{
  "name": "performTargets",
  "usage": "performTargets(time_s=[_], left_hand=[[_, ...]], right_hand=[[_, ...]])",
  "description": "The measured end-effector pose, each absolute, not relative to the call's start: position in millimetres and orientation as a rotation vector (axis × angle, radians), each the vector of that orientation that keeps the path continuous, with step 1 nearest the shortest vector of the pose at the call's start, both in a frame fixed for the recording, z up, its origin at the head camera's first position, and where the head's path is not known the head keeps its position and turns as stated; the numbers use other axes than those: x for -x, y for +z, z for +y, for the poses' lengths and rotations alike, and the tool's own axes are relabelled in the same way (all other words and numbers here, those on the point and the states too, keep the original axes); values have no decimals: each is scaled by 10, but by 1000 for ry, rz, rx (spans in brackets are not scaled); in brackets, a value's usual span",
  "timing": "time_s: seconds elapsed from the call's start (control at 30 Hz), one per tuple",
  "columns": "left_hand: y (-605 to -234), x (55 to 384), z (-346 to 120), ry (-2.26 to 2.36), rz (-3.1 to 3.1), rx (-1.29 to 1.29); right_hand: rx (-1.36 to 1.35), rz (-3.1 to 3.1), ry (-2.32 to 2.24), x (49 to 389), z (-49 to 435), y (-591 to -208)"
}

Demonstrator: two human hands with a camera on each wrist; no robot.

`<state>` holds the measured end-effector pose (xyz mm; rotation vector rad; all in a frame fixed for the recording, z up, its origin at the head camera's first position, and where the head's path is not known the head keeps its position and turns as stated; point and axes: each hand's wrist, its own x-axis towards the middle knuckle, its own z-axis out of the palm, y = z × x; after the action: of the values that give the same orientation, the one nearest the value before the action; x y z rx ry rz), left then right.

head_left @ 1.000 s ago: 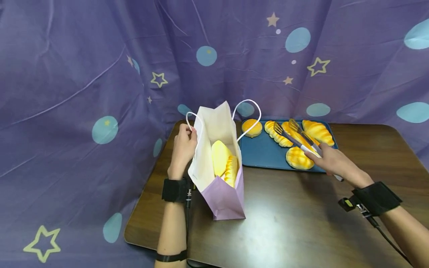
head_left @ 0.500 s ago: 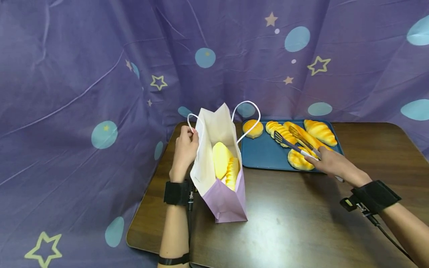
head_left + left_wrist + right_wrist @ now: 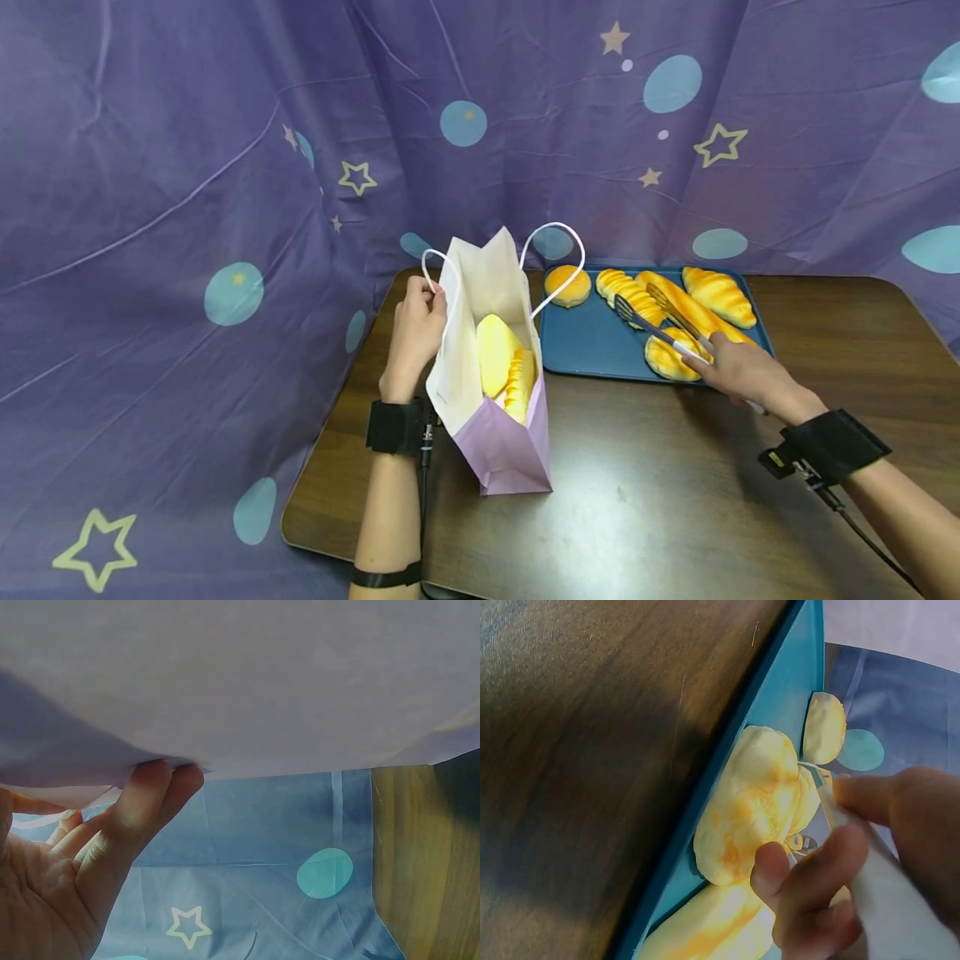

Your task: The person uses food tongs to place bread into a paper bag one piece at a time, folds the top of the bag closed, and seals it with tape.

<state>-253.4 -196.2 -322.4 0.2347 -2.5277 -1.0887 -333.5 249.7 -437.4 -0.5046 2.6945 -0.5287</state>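
My left hand (image 3: 415,329) pinches the upper rim of a lilac paper bag (image 3: 506,458) beside one white handle. In the left wrist view, the fingers (image 3: 146,795) press against the bag's side. Inside the open bag lie a pale yellow bread (image 3: 495,354) and a ridged bread (image 3: 519,387). My right hand (image 3: 742,367) grips a pair of tongs (image 3: 678,343), spread over the tray. Their two heads are at a ridged roll (image 3: 626,292) and a long bread (image 3: 708,312); contact cannot be told. Below the tongs sits a round, cross-marked bread (image 3: 663,360).
A blue tray (image 3: 581,350) bears the breads at the back of the wooden table (image 3: 637,483). A round bun (image 3: 567,286) sits at its left, and a croissant-shaped bread (image 3: 720,296) at its right. Purple curtain (image 3: 525,125) hangs behind and at the left.
The tong heads have come down and nearer onto the ridged roll and long bread, uncovering more of the long bread. My left hand keeps its hold on the bag.
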Motion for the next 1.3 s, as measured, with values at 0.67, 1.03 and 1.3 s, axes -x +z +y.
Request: performTargets(time_s=[0.67,1.03,1.3], left_hand=[[-3244,2525,-1979,-1090,-2528,-238],[-3242,2523,-1987,-1097,-2521,-242],[-3245,2525,-1980,-1103,-2520,-244]], right_hand=[[458,2696,-598,3301,2485,-4378],[450,2653,-787,3263,2456,-4245],[503,2672,-841,3185,2391,-3970]])
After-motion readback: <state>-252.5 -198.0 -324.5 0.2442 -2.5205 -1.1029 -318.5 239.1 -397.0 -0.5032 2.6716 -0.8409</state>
